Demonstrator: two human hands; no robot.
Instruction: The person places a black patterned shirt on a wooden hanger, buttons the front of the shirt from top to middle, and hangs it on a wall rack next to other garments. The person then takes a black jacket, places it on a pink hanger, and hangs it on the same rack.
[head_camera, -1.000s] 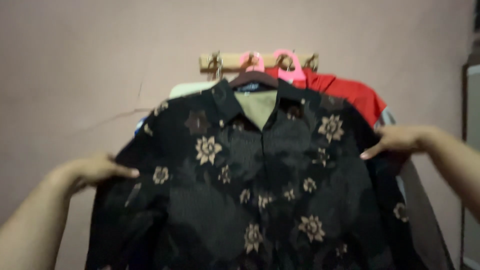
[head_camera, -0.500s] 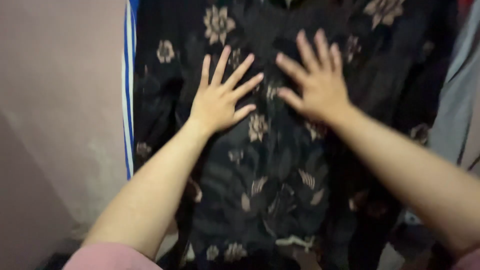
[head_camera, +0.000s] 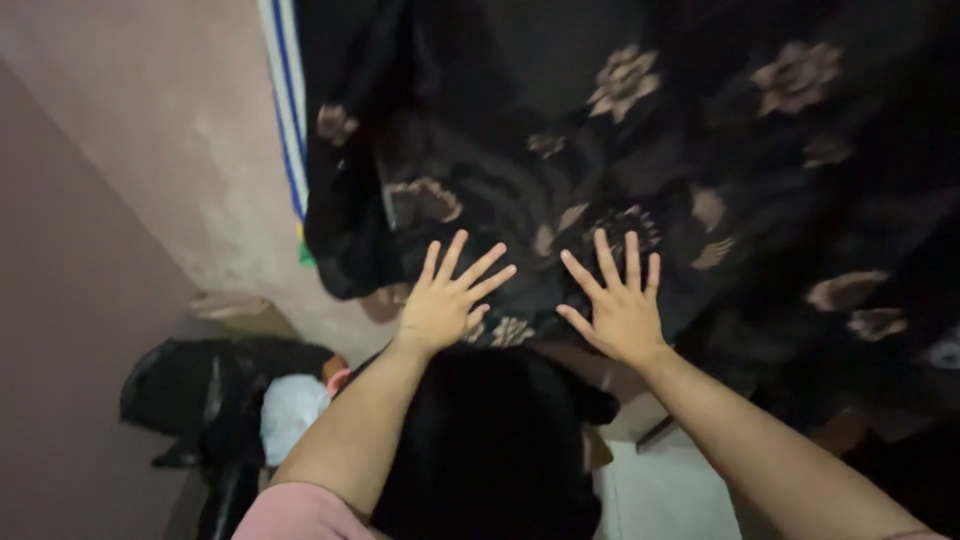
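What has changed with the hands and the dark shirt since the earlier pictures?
Both hands let go of the shoulders and slid down the black flowered shirt. The left hand and right hand now lie flat near its hem. The shirt stayed hanging, fingers spread.

Black plastic bag (head_camera: 200, 385) on floor, lower left, below pink wall (head_camera: 120, 200); bulging, glossy. White bag-like bundle (head_camera: 293, 412) touching its right side. Flat tan bundle (head_camera: 235, 308) against wall just above black bag; kind unclear. No labels, signs, screens visible.
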